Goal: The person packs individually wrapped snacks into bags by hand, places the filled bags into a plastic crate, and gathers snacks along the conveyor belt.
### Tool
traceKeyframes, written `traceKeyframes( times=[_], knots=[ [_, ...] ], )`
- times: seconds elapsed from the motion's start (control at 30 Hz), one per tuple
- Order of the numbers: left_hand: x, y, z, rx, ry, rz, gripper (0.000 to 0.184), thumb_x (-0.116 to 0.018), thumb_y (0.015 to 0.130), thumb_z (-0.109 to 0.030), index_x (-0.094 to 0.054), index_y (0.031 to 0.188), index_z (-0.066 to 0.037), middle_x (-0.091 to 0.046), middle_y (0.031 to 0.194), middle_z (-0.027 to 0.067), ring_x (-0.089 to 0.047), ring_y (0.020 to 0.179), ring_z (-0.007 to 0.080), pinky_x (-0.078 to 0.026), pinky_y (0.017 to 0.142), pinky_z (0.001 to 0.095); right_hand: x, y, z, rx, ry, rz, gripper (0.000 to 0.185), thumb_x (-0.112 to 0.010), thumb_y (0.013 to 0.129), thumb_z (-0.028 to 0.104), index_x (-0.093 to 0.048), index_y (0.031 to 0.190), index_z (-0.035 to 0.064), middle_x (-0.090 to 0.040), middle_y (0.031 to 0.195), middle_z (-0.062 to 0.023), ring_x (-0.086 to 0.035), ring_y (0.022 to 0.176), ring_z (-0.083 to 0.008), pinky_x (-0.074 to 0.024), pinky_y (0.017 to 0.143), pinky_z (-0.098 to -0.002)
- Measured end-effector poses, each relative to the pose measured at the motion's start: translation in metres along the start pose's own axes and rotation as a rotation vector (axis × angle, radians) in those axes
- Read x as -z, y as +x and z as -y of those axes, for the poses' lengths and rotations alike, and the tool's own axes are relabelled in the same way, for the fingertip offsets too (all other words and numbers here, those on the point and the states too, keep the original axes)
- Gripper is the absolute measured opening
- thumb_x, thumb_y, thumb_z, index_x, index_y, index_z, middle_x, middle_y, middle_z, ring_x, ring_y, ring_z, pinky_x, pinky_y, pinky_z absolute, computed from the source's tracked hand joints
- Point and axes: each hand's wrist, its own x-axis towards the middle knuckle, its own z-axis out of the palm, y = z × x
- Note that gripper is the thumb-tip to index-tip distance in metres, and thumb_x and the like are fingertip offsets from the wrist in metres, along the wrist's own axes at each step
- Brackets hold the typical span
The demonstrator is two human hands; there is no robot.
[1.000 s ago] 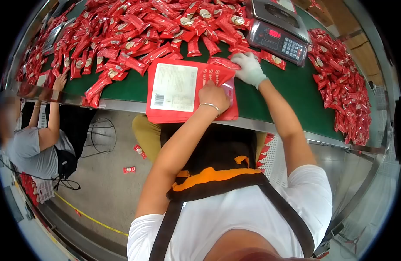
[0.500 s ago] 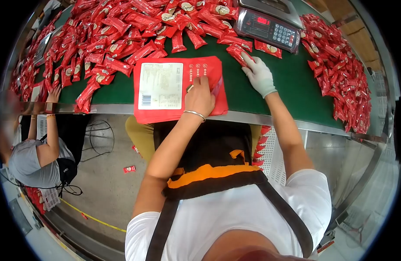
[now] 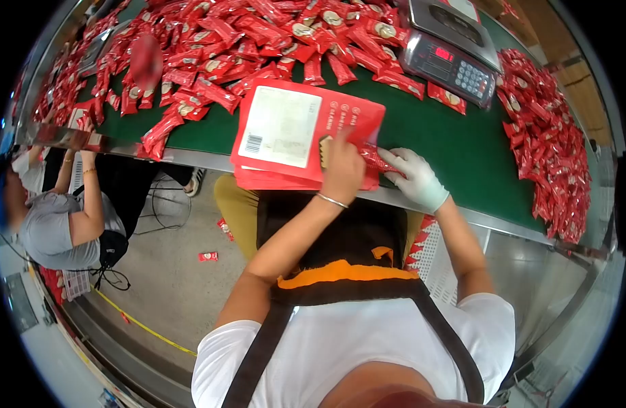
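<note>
A red printed bag with a white label lies on a stack of similar bags at the table's front edge. My bare left hand, a bangle at its wrist, is on the bag's right part with fingers bent, gripping it near the right side; the fingertips are slightly blurred. My right hand, in a white glove, is closed on a small red snack packet. The packet's left end reaches the bag's right side beside my left hand. Whether that end is inside the bag, I cannot tell.
Loose red packets heap along the back of the green table. More packets pile at the right. A digital scale stands at back right. Another person works at the left. One packet lies on the floor.
My right hand has brought the packet down from the back of the table to the bag's right side. The camera view has shifted a little.
</note>
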Motion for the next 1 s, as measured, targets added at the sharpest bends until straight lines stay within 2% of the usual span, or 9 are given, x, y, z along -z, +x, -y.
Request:
traceKeyframes(
  times=[0.17, 0.3, 0.4, 0.5, 0.67, 0.73, 0.83, 0.9, 1.0],
  knots=[
    [-0.019, 0.008, -0.038, -0.29, -0.029, 0.201, 0.006, -0.055, 0.085, -0.005, -0.051, 0.084, 0.0, -0.051, 0.13, 0.0212, -0.049, 0.122, 0.0336, -0.012, 0.105, 0.0754, -0.036, 0.048, -0.031, 0.17, -0.045, 0.261, 0.047, -0.071, 0.082, 0.012, -0.058, 0.128, 0.0099, -0.062, 0.114, -0.0157, -0.06, 0.104, -0.0305, -0.0496, 0.089, -0.0413],
    [0.005, 0.038, -0.031, -0.233, -0.079, 0.321, 0.01, -0.055, 0.09, -0.01, -0.052, 0.096, -0.003, -0.051, 0.132, 0.0191, -0.044, 0.131, 0.0347, -0.016, 0.112, 0.0662, -0.083, 0.061, -0.053, 0.145, 0.118, 0.182, 0.046, -0.07, 0.083, 0.013, -0.058, 0.127, 0.0093, -0.062, 0.115, -0.0158, -0.06, 0.105, -0.0297, -0.0495, 0.09, -0.0406],
    [0.042, 0.093, 0.008, 0.009, 0.145, 0.469, 0.042, -0.051, 0.091, -0.026, -0.053, 0.13, -0.01, -0.057, 0.129, 0.0165, -0.044, 0.131, 0.0344, -0.024, 0.112, 0.0544, -0.097, 0.086, -0.066, 0.119, 0.175, 0.177, 0.046, -0.07, 0.083, 0.014, -0.058, 0.127, 0.0089, -0.062, 0.115, -0.0159, -0.061, 0.105, -0.0291, -0.0493, 0.09, -0.0401],
    [0.023, 0.135, 0.087, -0.023, 0.312, 0.929, 0.038, -0.063, 0.078, -0.04, -0.072, 0.105, -0.013, -0.069, 0.098, 0.0099, -0.063, 0.098, 0.0272, -0.034, 0.09, 0.0419, -0.102, 0.103, -0.071, 0.088, 0.18, 0.197, 0.045, -0.07, 0.084, 0.014, -0.058, 0.127, 0.0085, -0.062, 0.116, -0.016, -0.061, 0.106, -0.0285, -0.0492, 0.091, -0.0396],
    [0.004, 0.131, 0.124, 0.037, 0.22, 0.966, 0.021, -0.065, 0.076, -0.033, -0.07, 0.085, -0.016, -0.07, 0.093, 0.0061, -0.064, 0.092, 0.0271, -0.036, 0.092, 0.0407, -0.104, 0.09, -0.072, 0.045, 0.197, 0.202, 0.044, -0.07, 0.084, 0.015, -0.058, 0.126, 0.0079, -0.063, 0.117, -0.0162, -0.061, 0.106, -0.0275, -0.049, 0.092, -0.0387],
    [0.011, 0.129, 0.128, -0.062, 0.084, 0.661, 0.015, -0.063, 0.077, -0.03, -0.067, 0.082, -0.017, -0.067, 0.092, 0.0054, -0.064, 0.091, 0.026, -0.037, 0.09, 0.0403, -0.101, 0.088, -0.07, 0.04, 0.19, 0.199, 0.044, -0.07, 0.085, 0.016, -0.058, 0.126, 0.0076, -0.063, 0.117, -0.0163, -0.061, 0.107, -0.0271, -0.0489, 0.092, -0.0384],
    [0.033, 0.119, 0.115, -0.014, 0.322, 0.565, 0.009, -0.06, 0.079, -0.02, -0.067, 0.084, -0.018, -0.066, 0.093, 0.0038, -0.064, 0.093, 0.0243, -0.037, 0.091, 0.0424, -0.106, 0.091, -0.074, 0.048, 0.204, 0.183, 0.043, -0.069, 0.085, 0.016, -0.059, 0.126, 0.0072, -0.063, 0.118, -0.0164, -0.061, 0.107, -0.0265, -0.0488, 0.093, -0.0379],
    [0.04, 0.109, 0.114, 0.032, 0.446, 0.356, 0.01, -0.063, 0.08, -0.016, -0.069, 0.088, -0.018, -0.064, 0.091, 0.0029, -0.061, 0.096, 0.024, -0.036, 0.091, 0.0447, -0.104, 0.092, -0.074, 0.054, 0.206, 0.169, 0.043, -0.069, 0.085, 0.017, -0.059, 0.126, 0.0069, -0.063, 0.118, -0.0164, -0.061, 0.108, -0.0261, -0.0487, 0.093, -0.0375],
    [0.064, 0.087, 0.077, -0.015, 0.442, 0.336, 0.044, -0.058, 0.085, -0.013, -0.055, 0.129, -0.013, -0.053, 0.131, 0.0099, -0.045, 0.129, 0.0283, -0.025, 0.106, 0.0576, -0.107, 0.086, -0.074, 0.075, 0.23, 0.164, 0.042, -0.069, 0.086, 0.018, -0.059, 0.125, 0.0065, -0.063, 0.119, -0.0165, -0.061, 0.108, -0.0255, -0.0486, 0.094, -0.037]
  ],
)
